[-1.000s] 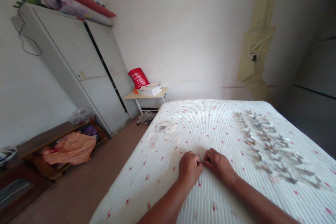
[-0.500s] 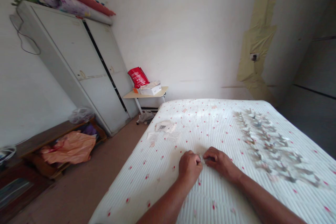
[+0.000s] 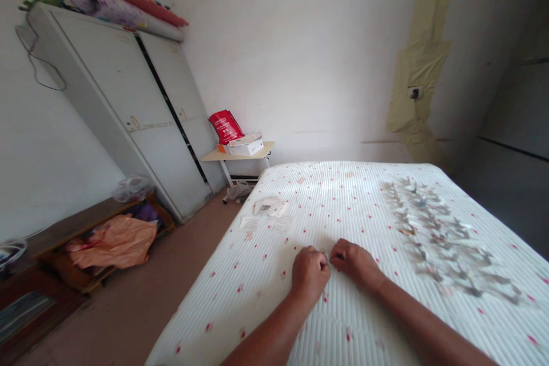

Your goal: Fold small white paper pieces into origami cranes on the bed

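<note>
Pinching a small pale piece (image 3: 329,257), the left hand (image 3: 309,275) and right hand (image 3: 354,266) meet on a white, red-dotted quilted bedspread (image 3: 253,291), their fingers (image 3: 321,258) closed on it, apparently because something this small needs both. Rows of small grey-and-white folded pieces (image 3: 441,240) lie to the right; loose papers (image 3: 269,207) lie ahead; a red bag (image 3: 226,127) stands on the far desk (image 3: 261,150).

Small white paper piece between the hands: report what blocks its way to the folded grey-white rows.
The right hand sits against the small white paper piece; beyond lies only white red-dotted quilted mattress before the folded grey-white rows.
</note>
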`<action>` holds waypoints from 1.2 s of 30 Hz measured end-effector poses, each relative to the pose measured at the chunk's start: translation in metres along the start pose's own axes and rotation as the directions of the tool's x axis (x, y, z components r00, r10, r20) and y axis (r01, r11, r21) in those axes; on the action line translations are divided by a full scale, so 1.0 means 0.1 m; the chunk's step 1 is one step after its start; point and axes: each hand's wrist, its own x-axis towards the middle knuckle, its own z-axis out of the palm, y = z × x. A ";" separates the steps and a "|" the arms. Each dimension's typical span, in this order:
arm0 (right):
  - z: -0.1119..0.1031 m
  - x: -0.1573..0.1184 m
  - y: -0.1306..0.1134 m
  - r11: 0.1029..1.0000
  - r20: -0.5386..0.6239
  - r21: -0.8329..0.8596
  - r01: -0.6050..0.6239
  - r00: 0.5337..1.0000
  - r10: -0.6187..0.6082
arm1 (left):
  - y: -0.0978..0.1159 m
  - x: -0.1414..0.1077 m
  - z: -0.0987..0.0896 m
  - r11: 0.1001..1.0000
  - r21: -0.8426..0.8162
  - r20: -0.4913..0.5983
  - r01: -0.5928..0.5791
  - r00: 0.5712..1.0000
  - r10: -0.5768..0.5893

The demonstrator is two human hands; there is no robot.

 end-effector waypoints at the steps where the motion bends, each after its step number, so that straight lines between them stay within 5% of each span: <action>1: 0.00 0.00 -0.01 1.000 0.006 -0.020 -0.010 1.000 0.010 | -0.01 -0.01 0.01 1.000 -0.013 -0.014 -0.010 1.000 0.010; 4: -0.01 0.01 -0.04 0.997 0.022 -0.070 -0.036 0.999 0.038 | -0.04 -0.06 0.00 0.997 -0.057 -0.059 -0.051 0.997 0.047; 7: -0.01 0.03 -0.04 0.995 0.032 -0.092 -0.039 0.999 0.042 | -0.05 -0.13 -0.07 0.974 -0.042 -0.059 -0.222 0.974 0.220; 11: 0.00 0.04 -0.02 0.995 0.035 -0.094 -0.032 0.999 0.035 | -0.03 -0.21 -0.19 0.921 0.114 0.043 -0.373 0.928 0.371; 17: -0.01 0.05 -0.01 0.998 0.046 -0.060 -0.034 0.998 0.037 | -0.01 -0.24 -0.22 0.886 0.241 0.152 -0.396 0.917 0.369; 30: -0.03 0.10 0.21 0.972 0.008 0.232 -0.029 1.000 0.028 | 0.02 -0.28 -0.26 0.884 0.232 0.130 -0.405 0.914 0.385; 36: -0.02 0.08 0.14 0.981 0.017 0.191 -0.030 0.999 0.028 | 0.03 -0.27 -0.26 0.900 0.213 0.136 -0.381 0.923 0.359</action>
